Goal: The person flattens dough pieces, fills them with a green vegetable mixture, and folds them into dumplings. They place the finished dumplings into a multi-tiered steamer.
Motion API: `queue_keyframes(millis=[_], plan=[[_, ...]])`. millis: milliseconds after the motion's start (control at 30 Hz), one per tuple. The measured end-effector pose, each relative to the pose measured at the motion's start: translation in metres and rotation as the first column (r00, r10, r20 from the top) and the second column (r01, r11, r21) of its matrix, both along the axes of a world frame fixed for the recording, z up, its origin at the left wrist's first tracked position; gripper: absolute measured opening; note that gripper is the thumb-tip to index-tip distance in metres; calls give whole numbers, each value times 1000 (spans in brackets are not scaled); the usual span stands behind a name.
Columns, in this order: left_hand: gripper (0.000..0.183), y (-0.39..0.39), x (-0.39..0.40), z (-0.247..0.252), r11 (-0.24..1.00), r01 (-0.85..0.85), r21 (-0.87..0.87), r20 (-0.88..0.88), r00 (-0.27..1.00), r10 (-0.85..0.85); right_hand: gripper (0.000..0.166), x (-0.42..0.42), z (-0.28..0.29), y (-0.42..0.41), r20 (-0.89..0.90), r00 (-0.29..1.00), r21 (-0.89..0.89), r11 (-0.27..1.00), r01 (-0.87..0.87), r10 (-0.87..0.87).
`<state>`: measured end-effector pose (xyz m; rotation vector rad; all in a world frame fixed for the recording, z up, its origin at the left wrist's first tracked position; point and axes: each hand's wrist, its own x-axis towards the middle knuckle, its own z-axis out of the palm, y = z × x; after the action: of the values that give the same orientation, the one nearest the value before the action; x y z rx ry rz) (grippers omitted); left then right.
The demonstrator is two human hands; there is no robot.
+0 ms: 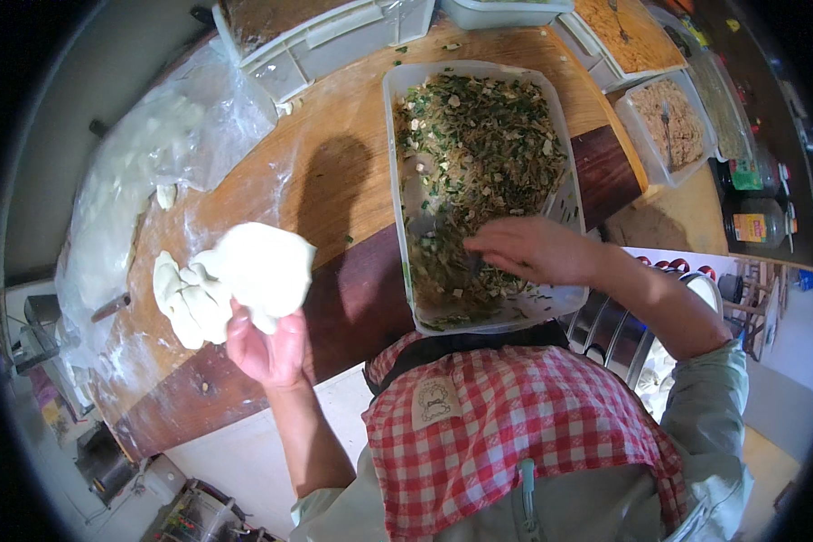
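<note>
A flat round dough wrapper [264, 264] rests on the raised fingers of my left hand [271, 345], held between thumb and fingers. Behind and to its left, several pieces of white dough [190, 305] lie bunched on the floured board. My right hand [522, 251] reaches into a rectangular plastic tub [401, 203] of chopped green filling [494, 135]. Its fingers point down at the filling around a dark, blurred thing, perhaps a utensil handle; their grip on it is unclear. The tub stands at the near edge of the wooden board [352, 217].
Plastic sheeting [108, 190] covers more dough at the left, beside a brown handle [110, 307]. A tub of minced filling [671, 115] with a fork and several bottles [759, 227] stand at the right. Stacked metal steamers [610, 332] are at my right side. Plastic boxes [339, 40] line the far edge.
</note>
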<state>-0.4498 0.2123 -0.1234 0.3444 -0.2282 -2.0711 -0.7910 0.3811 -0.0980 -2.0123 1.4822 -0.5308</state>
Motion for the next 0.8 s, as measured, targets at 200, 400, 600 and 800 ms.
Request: queue_keyframes(millis=[200,400,600,800], plan=[[13,17,1,45,645,747,-161,959,-35,280,26,16,-3,16,333,932,322,946,33,-146],[16,2,21,56,844,502,-187,867,488,-98,33,7,16,15,506,666,692,719,66,-549],[60,1,-20,32,981,166,103,-247,959,-137,35,-2,39,18,536,508,743,662,95,-674],[56,15,-77,44,934,357,-21,-378,862,-338,35,-27,57,27,587,444,621,729,289,-676]])
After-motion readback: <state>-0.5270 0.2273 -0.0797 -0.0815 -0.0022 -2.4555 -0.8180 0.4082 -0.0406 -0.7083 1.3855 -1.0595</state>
